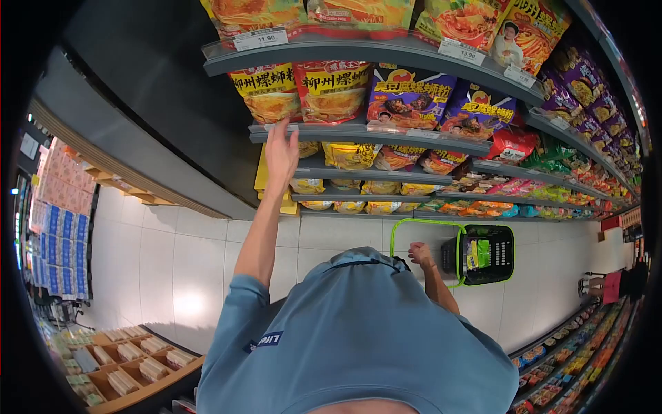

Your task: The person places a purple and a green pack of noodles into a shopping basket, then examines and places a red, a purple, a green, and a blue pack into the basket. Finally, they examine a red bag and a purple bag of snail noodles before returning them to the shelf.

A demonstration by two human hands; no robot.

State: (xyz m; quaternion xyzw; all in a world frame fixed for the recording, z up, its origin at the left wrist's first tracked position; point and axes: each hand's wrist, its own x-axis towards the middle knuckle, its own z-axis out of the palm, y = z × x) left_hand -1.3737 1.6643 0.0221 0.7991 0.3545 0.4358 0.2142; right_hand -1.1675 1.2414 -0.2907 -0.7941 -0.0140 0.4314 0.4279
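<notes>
My left hand [281, 150] reaches up to the shelf at the left, its fingers stretched out and holding nothing. The fingertips are right at the shelf edge with its price label, just under a yellow noodle packet [265, 93]. Beside that packet stands a red and yellow noodle packet [332, 91]. My right hand [419, 254] hangs low at my side with its fingers curled in and no object showing in them. In this view it overlaps the space inside the green handle [427, 221] of a black shopping basket [509, 255], which has green and yellow packets [478, 253] in it.
Purple noodle packets [407, 95] stand further right on the same shelf, with more packets above and below. A dark panel [165, 90] borders the shelf on the left. Behind me are a wooden display [124, 362] and another shelf. A person [610, 286] is far right.
</notes>
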